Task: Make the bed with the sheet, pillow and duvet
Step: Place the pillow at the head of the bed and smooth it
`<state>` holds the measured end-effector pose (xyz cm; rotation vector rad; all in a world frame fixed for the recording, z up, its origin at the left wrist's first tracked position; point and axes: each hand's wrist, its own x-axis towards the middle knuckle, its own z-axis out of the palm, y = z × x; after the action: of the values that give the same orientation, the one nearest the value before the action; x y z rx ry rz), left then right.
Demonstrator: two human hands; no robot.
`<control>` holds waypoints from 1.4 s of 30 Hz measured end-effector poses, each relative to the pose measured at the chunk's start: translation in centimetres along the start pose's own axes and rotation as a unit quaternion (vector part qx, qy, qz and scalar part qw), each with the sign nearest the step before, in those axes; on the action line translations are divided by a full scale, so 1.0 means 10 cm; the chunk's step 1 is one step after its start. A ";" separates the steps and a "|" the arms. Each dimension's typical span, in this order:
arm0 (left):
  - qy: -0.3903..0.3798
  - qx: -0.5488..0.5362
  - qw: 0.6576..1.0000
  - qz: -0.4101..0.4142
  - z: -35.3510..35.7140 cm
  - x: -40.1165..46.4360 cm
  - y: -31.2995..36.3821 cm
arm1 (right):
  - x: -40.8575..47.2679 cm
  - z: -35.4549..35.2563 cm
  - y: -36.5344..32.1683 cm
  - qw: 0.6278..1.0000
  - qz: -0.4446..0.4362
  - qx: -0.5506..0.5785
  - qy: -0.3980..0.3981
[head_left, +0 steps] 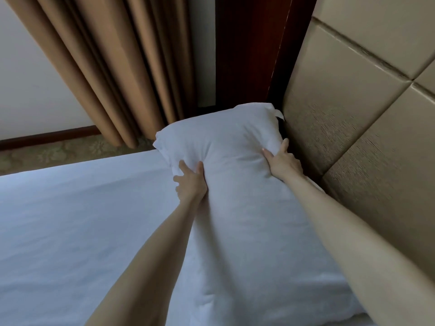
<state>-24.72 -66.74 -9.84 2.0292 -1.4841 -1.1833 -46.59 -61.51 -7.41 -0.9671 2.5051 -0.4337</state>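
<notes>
White cloth is nearly all there is to see here. A long white pillow (237,184) lies on the white sheet (77,222), along the padded tan headboard (348,128). Both bare arms reach far out over the bed, almost straight. The left hand (190,182) grabs the pillow's left edge, its fingers curled into the soft cloth and bunching it up. The right hand (283,162) holds the pillow's right edge, thumb on top and fingers tucked down between the pillow and the headboard. The far end of the pillow sits up in the corner by the dark wooden post (247,50). Brown curtains (110,67) hang behind the bed, over a patterned carpet (58,151).
</notes>
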 end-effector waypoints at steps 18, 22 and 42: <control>0.105 -0.028 0.978 0.176 -0.06 -0.11 0.05 | -0.15 -0.43 0.34 0.963 -0.204 -0.076 0.160; 0.032 0.137 0.981 0.131 -0.09 -0.08 -0.07 | -0.14 -0.33 0.39 0.975 -0.164 -0.144 0.035; -0.048 0.076 0.988 0.122 0.01 -2.19 -1.72 | -1.71 -0.12 2.28 0.995 0.041 -0.068 -0.054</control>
<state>-16.53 -40.36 -12.88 1.8387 -1.8603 -1.1097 -48.50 -33.31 -11.47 -0.9079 2.4905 -0.1831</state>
